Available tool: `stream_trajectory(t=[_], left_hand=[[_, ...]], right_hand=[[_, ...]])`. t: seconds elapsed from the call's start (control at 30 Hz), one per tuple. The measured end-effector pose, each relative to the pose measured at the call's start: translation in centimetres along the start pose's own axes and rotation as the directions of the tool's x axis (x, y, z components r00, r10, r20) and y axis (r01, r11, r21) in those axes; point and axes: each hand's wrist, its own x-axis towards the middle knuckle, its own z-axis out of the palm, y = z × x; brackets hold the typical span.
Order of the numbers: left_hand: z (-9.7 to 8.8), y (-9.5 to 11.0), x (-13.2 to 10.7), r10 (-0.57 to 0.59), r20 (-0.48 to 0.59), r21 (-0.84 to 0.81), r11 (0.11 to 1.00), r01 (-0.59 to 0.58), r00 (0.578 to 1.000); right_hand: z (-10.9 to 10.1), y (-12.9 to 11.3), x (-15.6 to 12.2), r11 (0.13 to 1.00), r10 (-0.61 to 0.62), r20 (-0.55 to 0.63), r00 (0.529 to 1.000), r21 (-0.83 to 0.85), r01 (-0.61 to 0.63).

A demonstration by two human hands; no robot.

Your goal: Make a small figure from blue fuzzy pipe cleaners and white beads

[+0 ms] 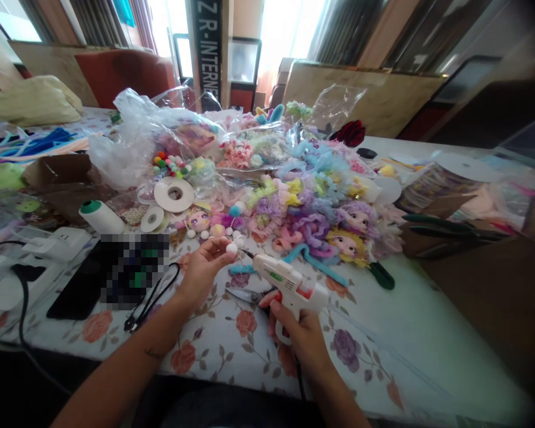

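Observation:
My left hand (205,267) pinches a small white pompom (232,248) between thumb and fingers, just above the floral tablecloth (232,351). My right hand (294,336) grips the handle of a white glue gun (288,282). Its thin nozzle points left and nearly touches the pompom. Just beyond the hands lies a heap of pastel craft flowers and small doll heads (312,220), with loose pompoms (214,229) beside a pink doll face (199,221).
A white thread spool (100,217), tape rolls (175,194), a plastic bag (134,137) of craft bits and a white power strip (49,246) sit at the left. Green-handled pliers (446,229) lie at the right. Scissors (245,294) lie under the glue gun. A black cord (154,297) loops near my left wrist.

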Motion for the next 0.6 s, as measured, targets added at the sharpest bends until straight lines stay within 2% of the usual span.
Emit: stream_trajectory(t=[0.17, 0.4, 0.6], left_hand=[[-0.08, -0.01, 0.01, -0.023, 0.037, -0.006, 1.0, 0.023, 0.999], [0.03, 0.02, -0.22, -0.047, 0.071, -0.002, 0.999, 0.047, 0.996], [-0.02, 0.19, -0.36, -0.036, 0.07, 0.023, 0.999, 0.035, 0.997]], right_hand=[[0.42, -0.23, -0.32, 0.998, 0.016, -0.024, 1.0, -0.061, -0.017], [0.7, -0.42, -0.91, 0.98, 0.15, -0.059, 0.987, -0.119, -0.156], [0.72, -0.39, -0.91, 0.983, 0.14, -0.09, 0.986, -0.106, -0.15]])
